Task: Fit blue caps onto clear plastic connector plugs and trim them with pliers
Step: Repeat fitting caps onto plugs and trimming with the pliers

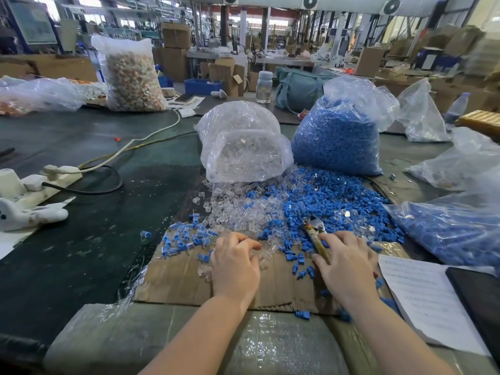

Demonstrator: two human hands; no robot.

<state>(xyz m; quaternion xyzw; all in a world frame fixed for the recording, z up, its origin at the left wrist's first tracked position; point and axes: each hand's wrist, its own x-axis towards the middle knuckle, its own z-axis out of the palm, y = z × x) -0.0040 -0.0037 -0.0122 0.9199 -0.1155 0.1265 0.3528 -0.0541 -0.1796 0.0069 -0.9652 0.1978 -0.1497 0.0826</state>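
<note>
Head view, looking down at your bench. Your left hand (234, 262) lies palm-down on the cardboard sheet (176, 282), fingers curled over a few clear plugs (263, 257) at the near edge of the loose pile; whether it actually pinches one, cannot tell. Your right hand (347, 262) grips the handle of the pliers (315, 234), fingers wrapped round it, the metal head pointing far-left into the parts. Jaws too small to read.

Loose blue caps (332, 201) spread across the middle, far side of your right hand, mixed with clear plugs toward the left. A cluster of capped plugs (186, 236) sits just left of your left hand. A few stray caps lie on the cardboard between your hands.

Far of the pile: a clear bag of plugs (243, 147) on the left, touching a bag of blue caps (338, 139) on the right. Another bag of blue parts (454, 234) lies at the right edge. Near right, a printed sheet of paper (422, 296) with a dark tablet (479, 299) beside it. Far left, a power strip (40, 182) with cables, and a tall bag of pale parts (132, 77) well apart.
</note>
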